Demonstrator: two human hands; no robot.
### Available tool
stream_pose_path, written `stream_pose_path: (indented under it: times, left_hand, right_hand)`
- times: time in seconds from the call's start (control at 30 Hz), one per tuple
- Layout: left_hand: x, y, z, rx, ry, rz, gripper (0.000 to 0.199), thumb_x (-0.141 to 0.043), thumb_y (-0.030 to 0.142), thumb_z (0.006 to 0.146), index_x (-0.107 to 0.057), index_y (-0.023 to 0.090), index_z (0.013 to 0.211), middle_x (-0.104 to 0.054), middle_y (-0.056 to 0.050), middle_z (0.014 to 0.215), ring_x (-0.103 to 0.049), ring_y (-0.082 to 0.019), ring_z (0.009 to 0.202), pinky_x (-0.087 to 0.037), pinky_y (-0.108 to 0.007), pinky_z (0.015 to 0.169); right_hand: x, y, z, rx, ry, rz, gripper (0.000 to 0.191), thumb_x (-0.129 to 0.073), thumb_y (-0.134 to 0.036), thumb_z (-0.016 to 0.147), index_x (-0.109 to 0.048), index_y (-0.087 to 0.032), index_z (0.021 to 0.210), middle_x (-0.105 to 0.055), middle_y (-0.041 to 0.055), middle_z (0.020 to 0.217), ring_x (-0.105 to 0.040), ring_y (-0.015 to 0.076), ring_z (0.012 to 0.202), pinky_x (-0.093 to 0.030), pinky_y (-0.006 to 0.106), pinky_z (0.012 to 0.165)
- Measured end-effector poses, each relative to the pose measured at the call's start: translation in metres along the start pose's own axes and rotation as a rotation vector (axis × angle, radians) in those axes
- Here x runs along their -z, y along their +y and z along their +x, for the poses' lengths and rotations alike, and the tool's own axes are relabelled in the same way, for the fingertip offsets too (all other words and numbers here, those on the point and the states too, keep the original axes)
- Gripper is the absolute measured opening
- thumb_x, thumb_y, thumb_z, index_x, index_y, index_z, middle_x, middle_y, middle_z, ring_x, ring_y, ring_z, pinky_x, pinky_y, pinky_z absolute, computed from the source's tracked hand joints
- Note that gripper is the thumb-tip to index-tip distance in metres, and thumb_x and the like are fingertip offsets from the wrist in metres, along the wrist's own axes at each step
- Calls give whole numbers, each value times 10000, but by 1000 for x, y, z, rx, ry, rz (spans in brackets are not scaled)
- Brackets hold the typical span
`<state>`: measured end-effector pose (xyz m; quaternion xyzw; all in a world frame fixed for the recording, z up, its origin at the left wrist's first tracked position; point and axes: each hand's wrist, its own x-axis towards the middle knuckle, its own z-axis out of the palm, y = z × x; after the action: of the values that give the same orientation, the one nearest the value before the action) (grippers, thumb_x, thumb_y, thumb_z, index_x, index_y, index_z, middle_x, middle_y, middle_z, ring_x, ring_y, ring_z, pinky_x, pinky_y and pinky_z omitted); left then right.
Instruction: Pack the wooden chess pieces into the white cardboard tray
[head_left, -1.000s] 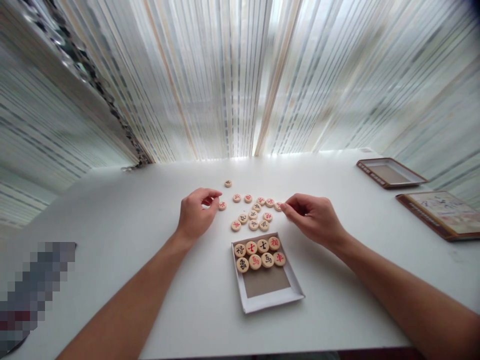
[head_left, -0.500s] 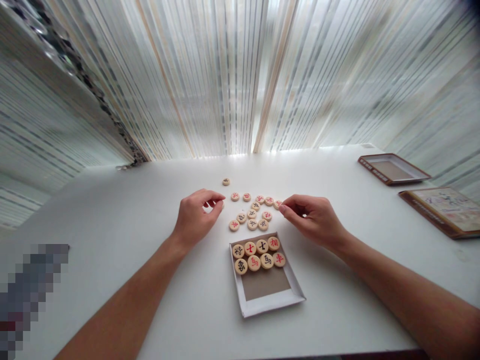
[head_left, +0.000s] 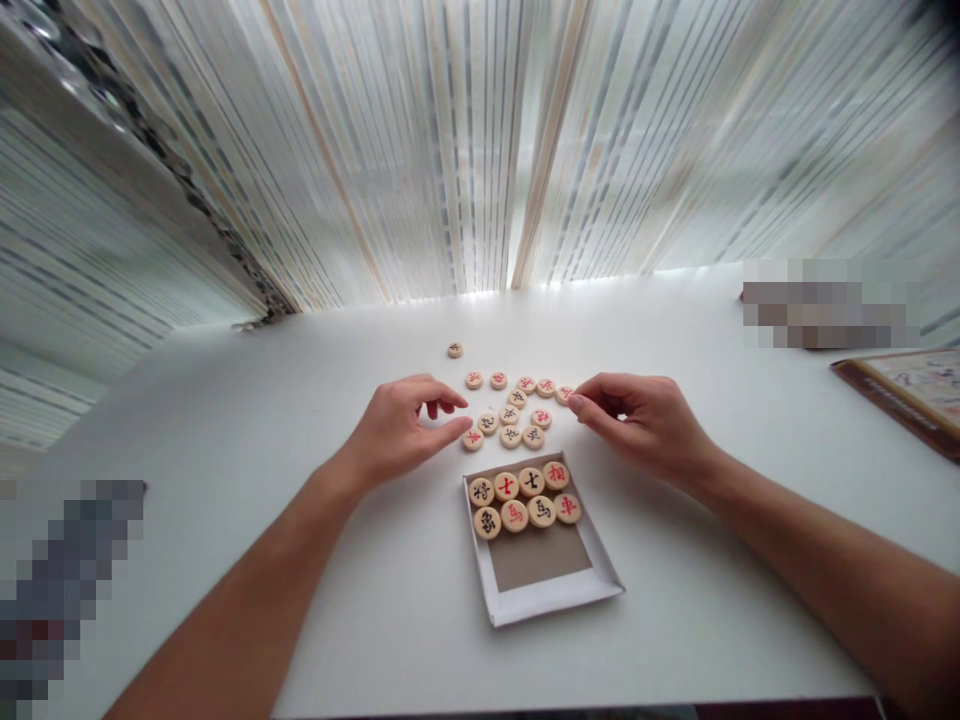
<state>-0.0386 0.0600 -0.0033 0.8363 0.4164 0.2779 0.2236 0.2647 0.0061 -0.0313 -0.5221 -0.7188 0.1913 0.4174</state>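
Several round wooden pieces with red or black characters, one a red-marked piece (head_left: 542, 419), lie loosely on the white table (head_left: 375, 600). A lone black-marked piece (head_left: 454, 350) sits farther back. Nearer me, a shallow white box (head_left: 544, 602) holds two rows of larger-looking pieces, its front part showing brown bottom. My left hand (head_left: 409, 425) is open at the left of the loose pieces, thumb beside a red-marked piece (head_left: 472, 439). At the right end of the back row, my right hand (head_left: 634, 420) pinches the edge of a red-marked piece (head_left: 565, 396).
A brown-edged box with a printed top (head_left: 907, 395) lies at the right edge. Behind it is a blurred-out object (head_left: 829, 305), and another pixelated object (head_left: 71, 580) is at the left. A striped curtain (head_left: 480, 150) hangs behind the table.
My left hand has opened its thumb and fingers and moved slightly right; the piece by its fingertips no longer shows there. My right hand stays at the same piece. The view has shifted slightly.
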Motion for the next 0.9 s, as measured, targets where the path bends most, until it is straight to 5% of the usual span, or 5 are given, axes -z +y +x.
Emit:
stream_pose_path:
  times: [0.17, 0.47, 0.9]
  left_hand:
    - [-4, 4, -2, -23, -151, 26, 190, -830, 344, 841, -843, 192, 954, -754, -59, 913, -643, -158, 711, -504, -280, 658]
    - [-9, 5, -1, 12, -83, 48, 143, -778, 318, 863, -781, 176, 855, -715, -13, 735, -596, -140, 632, -457, -265, 608]
    - [-21, 5, 0, 275, 53, -568, 333, -911, 347, 784, -785, 133, 1005, -816, -69, 841, -779, -195, 710, -668, -335, 724]
  right_hand:
    - [0, -2, 1, -2, 5, 17, 311, -673, -395, 978, -738, -162, 781, -624, 11, 613, -465, 120, 524, -366, 268, 498]
    - [1, -3, 1, -5, -6, 11, 315, -677, -401, 973, -748, -155, 788, -659, 33, 636, -479, 124, 535, -364, 272, 499]
    - [2, -6, 2, 12, -13, -18, 290, -672, -370, 959, -747, -162, 770, -642, 16, 608, -474, 116, 516, -365, 264, 498]
